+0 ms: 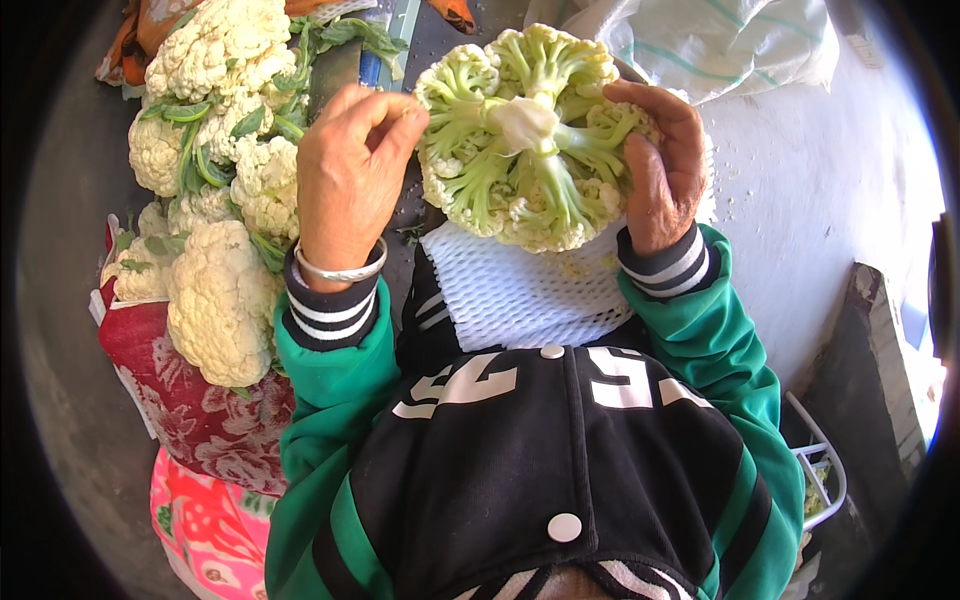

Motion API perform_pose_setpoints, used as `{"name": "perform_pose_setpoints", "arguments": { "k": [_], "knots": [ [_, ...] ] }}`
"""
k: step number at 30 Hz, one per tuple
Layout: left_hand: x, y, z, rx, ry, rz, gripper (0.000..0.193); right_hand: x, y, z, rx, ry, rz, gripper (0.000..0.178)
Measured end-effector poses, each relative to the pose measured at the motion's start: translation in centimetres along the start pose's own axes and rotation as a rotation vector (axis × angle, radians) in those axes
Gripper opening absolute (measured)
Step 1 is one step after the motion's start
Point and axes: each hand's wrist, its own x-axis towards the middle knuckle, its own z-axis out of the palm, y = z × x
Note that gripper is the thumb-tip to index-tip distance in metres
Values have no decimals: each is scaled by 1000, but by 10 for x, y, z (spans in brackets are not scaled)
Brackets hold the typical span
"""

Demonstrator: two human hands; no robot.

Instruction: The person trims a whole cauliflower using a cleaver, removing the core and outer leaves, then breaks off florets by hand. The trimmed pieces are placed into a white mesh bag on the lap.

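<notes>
A large cauliflower [530,130] is held up in front of me, its cut stem and pale green branches turned toward me. My right hand [665,160] grips its right edge, thumb on the near side and fingers around the rim. My left hand [358,165] is at the left edge with thumb and forefinger pinched together; the fingertips touch or nearly touch the florets, and whatever is between them is too small to make out. Beneath the cauliflower a white foam net [520,290] lies across my lap.
Several cauliflowers [225,280] with green leaves are piled at the left on a dark red patterned cloth [200,400]. Below it lies a bright pink cloth [215,520]. A translucent plastic sheet [720,45] is at the far right. A white metal frame [825,480] stands at the lower right.
</notes>
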Motion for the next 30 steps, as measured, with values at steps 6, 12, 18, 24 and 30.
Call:
{"name": "perform_pose_setpoints", "arguments": {
  "k": [6, 12, 18, 24, 30],
  "knots": [
    [-31, -31, 1, -26, -50, -197, 9, 1, -1, 4, -14, 7, -1, 42],
    [-36, -50, 5, 104, -45, -179, 11, 0, -4, 9, -104, 23, 20, 41],
    [-35, -51, 2, 57, -17, -314, 9, 1, 2, 10, -112, 40, 17, 38],
    [-28, -36, 6, -111, 92, -101, 10, 0, 6, 9, -194, 52, -13, 35],
    [-22, -14, 3, -284, 35, -66, 14, 1, 9, 8, -171, 47, -22, 36]
  ]
}}
